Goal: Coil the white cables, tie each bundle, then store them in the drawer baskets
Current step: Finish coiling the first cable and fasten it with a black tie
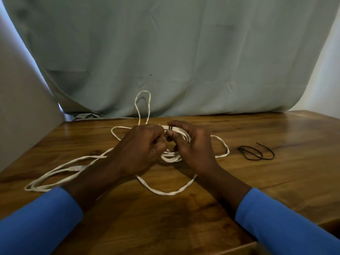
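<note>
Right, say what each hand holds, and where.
Right hand: far side of the white cable coil, by the black tie. Left hand seems to pinch that tie's end.

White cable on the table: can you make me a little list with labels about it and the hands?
white cable: partly wound into a small coil between the hands; long loose loops lie on the table
left hand: fingers curled, gripping the coil
right hand: thumb and fingers curled round the coil
dark strand: small, at the top of the coil, maybe a tie; hard to tell
black cord: lying loose on the table, right of the hands, untouched
behind: pale cloth
</note>
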`<state>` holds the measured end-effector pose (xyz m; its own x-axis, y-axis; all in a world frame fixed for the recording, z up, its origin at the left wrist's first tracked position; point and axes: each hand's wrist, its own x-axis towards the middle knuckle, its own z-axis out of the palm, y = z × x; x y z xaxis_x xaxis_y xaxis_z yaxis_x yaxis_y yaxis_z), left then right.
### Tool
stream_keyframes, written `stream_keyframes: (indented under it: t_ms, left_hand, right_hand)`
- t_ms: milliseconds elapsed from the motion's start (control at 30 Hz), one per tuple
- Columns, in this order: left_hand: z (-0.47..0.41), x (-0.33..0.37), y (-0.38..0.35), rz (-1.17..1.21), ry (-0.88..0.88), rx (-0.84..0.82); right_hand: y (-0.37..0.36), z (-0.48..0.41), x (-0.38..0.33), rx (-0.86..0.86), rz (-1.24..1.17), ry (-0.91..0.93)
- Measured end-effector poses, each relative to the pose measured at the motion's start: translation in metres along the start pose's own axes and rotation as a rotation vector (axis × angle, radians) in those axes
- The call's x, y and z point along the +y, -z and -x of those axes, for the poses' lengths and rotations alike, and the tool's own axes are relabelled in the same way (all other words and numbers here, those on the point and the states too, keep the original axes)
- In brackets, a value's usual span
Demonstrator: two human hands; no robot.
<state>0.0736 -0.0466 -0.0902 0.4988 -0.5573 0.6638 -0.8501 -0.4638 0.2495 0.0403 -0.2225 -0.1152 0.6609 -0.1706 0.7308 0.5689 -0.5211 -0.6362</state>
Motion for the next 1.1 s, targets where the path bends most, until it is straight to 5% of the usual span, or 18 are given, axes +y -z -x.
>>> stream_keyframes:
  t_ms: [333,500,667,867,1100]
  left_hand:
    - [0.0,-0.005,0.017,0.078,0.031,-0.111]
    - [-0.001,-0.001,0.029,-0.235,-0.23,-0.153]
    - [-0.005,0.001,0.044,-0.324,-0.361,-0.066]
    - [-0.001,-0.004,0.045,0.035,0.015,0.094]
    - [-0.002,-0.01,0.045,0.499,0.414,-0.116]
  right_hand:
    - [0.007,0.003,0.001,-0.271,0.059,-0.005]
    - [0.003,0.004,0.001,-0.11,0.128,0.094]
    - [0.008,0.003,-0.005,-0.235,0.153,0.192]
    - [0.009,0.008,-0.015,-0.326,0.082,0.273]
    - [0.009,0.01,-0.017,-0.322,0.3,0.568]
